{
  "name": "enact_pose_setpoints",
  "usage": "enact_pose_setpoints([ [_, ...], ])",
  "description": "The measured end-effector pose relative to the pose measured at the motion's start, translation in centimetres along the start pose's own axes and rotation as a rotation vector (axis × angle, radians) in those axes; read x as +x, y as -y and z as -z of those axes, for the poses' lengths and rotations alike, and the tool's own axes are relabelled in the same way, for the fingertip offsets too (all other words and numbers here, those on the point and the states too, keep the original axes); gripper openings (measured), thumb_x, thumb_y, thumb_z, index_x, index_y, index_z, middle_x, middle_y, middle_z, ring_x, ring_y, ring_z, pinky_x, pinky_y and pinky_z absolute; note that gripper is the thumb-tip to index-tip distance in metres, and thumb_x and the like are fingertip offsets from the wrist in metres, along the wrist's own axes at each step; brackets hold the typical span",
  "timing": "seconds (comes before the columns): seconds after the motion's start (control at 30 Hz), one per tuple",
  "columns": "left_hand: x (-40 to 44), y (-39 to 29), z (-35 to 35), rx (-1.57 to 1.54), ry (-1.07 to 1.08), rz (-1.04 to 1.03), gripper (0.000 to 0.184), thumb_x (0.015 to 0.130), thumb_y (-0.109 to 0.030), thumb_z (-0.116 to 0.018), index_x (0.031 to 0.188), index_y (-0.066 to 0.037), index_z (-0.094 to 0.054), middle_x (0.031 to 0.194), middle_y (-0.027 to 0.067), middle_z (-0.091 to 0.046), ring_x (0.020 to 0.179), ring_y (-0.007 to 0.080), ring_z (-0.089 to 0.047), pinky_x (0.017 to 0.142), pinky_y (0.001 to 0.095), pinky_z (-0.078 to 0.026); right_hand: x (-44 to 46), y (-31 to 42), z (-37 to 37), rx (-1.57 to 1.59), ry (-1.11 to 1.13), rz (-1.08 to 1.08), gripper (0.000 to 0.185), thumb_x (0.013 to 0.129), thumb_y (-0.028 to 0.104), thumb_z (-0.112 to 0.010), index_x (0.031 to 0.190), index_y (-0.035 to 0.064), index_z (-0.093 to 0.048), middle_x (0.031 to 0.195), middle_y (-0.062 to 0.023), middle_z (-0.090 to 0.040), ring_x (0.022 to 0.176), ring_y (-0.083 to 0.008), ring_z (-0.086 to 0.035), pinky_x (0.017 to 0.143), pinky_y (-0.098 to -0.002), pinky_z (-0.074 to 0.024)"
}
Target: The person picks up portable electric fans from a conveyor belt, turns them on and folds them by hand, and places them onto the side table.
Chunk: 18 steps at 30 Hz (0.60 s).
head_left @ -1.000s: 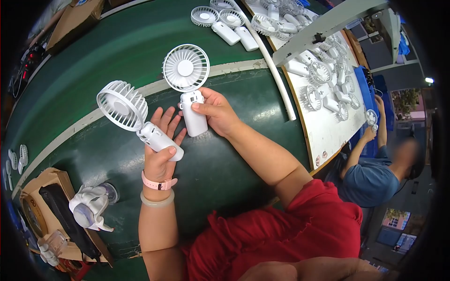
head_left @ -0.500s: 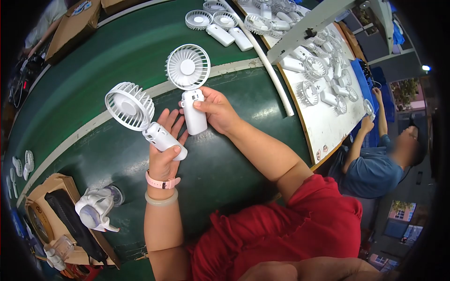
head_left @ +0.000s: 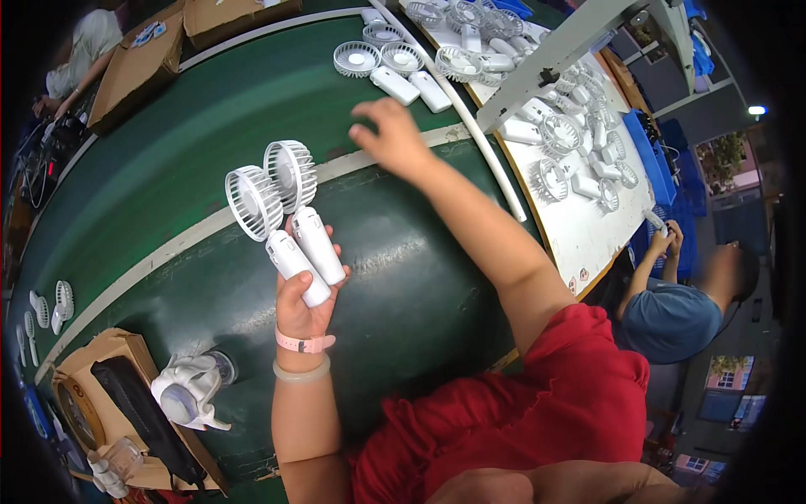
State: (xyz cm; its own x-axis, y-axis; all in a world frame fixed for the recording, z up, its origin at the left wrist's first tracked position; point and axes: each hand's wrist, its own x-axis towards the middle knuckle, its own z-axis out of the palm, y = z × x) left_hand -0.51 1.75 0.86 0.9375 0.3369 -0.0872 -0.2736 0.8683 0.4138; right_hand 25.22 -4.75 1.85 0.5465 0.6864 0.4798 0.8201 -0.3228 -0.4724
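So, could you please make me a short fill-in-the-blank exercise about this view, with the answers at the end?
1. The left hand holds ____ white fans.
2. The right hand holds ____.
3. Between the left hand and the pale bangle sits a strap coloured ____.
4. The camera wearer's top is ____ in colour.

Missing words: two; nothing; pink; red.
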Motion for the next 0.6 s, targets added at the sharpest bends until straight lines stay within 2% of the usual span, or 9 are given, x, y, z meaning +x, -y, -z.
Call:
enact_pose_setpoints([
  [0.03, 0.0, 0.0, 0.0, -0.001, 0.001, -0.004, 0.08, 0.069, -0.014, -0.063, 0.138, -0.015, -0.023, 0.127, 0.0154, -0.042, 0.104, 0.0252, -0.052, 0.08, 0.0414, -0.047, 1.4, -2.0, -0.2, -0.169, -0.115, -0.03, 0.036, 0.074, 0.022, -0.065, 0.104, 0.0034, -0.057, 0.098, -0.018, -0.055, 0.097, -0.0331, -0.05, 0.086, -0.0408, -0.0402],
  [0.07, 0.0, 0.0, 0.0, -0.015, 0.009, -0.006, 0.08, 0.069, -0.014, -0.063, 0.139, -0.016, -0.023, 0.127, 0.0152, -0.042, 0.104, 0.0252, -0.052, 0.08, 0.0412, -0.047, 2.6, -3.4, -0.2, -0.329, -0.099, -0.181, 0.041, 0.074, 0.024, -0.065, 0.109, 0.0037, -0.055, 0.102, -0.0198, -0.053, 0.099, -0.0344, -0.049, 0.087, -0.0412, -0.0401],
  [0.13, 0.1, -0.2, -0.1, -0.026, 0.018, -0.01, 0.081, 0.069, -0.014, -0.064, 0.139, -0.016, -0.022, 0.128, 0.0151, -0.042, 0.104, 0.0252, -0.053, 0.08, 0.041, -0.047, 3.9, -4.9, -0.3, -0.387, -0.098, -0.239, 0.046, 0.074, 0.026, -0.065, 0.113, 0.0047, -0.053, 0.106, -0.0185, -0.051, 0.1, -0.0344, -0.048, 0.085, -0.0421, -0.0413],
  [0.2, 0.1, -0.2, -0.2, -0.073, 0.002, -0.018, 0.084, 0.068, -0.011, -0.064, 0.139, -0.015, -0.02, 0.125, 0.0159, -0.042, 0.103, 0.0253, -0.053, 0.079, 0.0413, -0.05, 4.3, -5.4, -0.6, -0.591, 0.013, -0.338, 0.049, 0.074, 0.029, -0.065, 0.116, 0.0062, -0.052, 0.108, -0.0165, -0.051, 0.101, -0.0324, -0.048, 0.082, -0.0431, -0.0426],
  [0.3, 0.2, -0.2, -0.1, -0.073, 0.004, -0.032, 0.084, 0.067, -0.011, -0.064, 0.139, -0.015, -0.02, 0.125, 0.0155, -0.042, 0.103, 0.0256, -0.052, 0.079, 0.0412, -0.05, 4.1, -6.4, -1.6, -0.712, 0.014, -0.229, 0.051, 0.075, 0.032, -0.065, 0.117, 0.0081, -0.051, 0.108, -0.0152, -0.051, 0.101, -0.0311, -0.049, 0.079, -0.0438, -0.0433],
  [0.43, 0.1, -0.1, -0.1, -0.056, 0.008, -0.04, 0.084, 0.068, -0.011, -0.063, 0.139, -0.015, -0.02, 0.125, 0.0154, -0.042, 0.104, 0.0257, -0.052, 0.079, 0.0412, -0.05, 3.7, -6.9, -0.7, -0.784, 0.023, -0.228, 0.051, 0.075, 0.032, -0.064, 0.117, 0.006, -0.05, 0.107, -0.014, -0.053, 0.1, -0.0294, -0.049, 0.077, -0.0417, -0.0442],
  [0.5, 0.1, 0.0, -0.1, -0.074, 0.019, -0.039, 0.082, 0.069, -0.009, -0.062, 0.139, -0.016, -0.02, 0.125, 0.0149, -0.042, 0.104, 0.0258, -0.052, 0.079, 0.0413, -0.05, 3.7, -7.4, -0.6, -0.766, 0.024, -0.186, 0.045, 0.077, 0.035, -0.062, 0.105, 0.002, -0.051, 0.105, -0.0142, -0.054, 0.101, -0.0293, -0.05, 0.081, -0.0397, -0.042],
  [0.53, 0.0, -0.1, -0.2, -0.071, 0.025, -0.041, 0.082, 0.069, -0.009, -0.062, 0.139, -0.016, -0.02, 0.125, 0.0149, -0.042, 0.104, 0.0258, -0.052, 0.079, 0.0413, -0.05, 3.8, -6.9, -0.2, -0.767, 0.017, -0.185, 0.045, 0.077, 0.035, -0.062, 0.105, 0.002, -0.051, 0.105, -0.0142, -0.054, 0.101, -0.0293, -0.05, 0.081, -0.0397, -0.042],
  [0.6, -0.1, -0.1, -0.2, -0.011, 0.018, -0.052, 0.074, 0.069, -0.012, -0.063, 0.135, -0.015, -0.028, 0.128, 0.0136, -0.042, 0.104, 0.0252, -0.053, 0.082, 0.0414, -0.047, 3.7, -5.5, 0.2, -0.481, 0.214, -0.369, 0.049, 0.077, 0.039, -0.062, 0.103, -0.0014, -0.05, 0.102, -0.0201, -0.056, 0.095, -0.0344, -0.056, 0.077, -0.0429, -0.0465],
])
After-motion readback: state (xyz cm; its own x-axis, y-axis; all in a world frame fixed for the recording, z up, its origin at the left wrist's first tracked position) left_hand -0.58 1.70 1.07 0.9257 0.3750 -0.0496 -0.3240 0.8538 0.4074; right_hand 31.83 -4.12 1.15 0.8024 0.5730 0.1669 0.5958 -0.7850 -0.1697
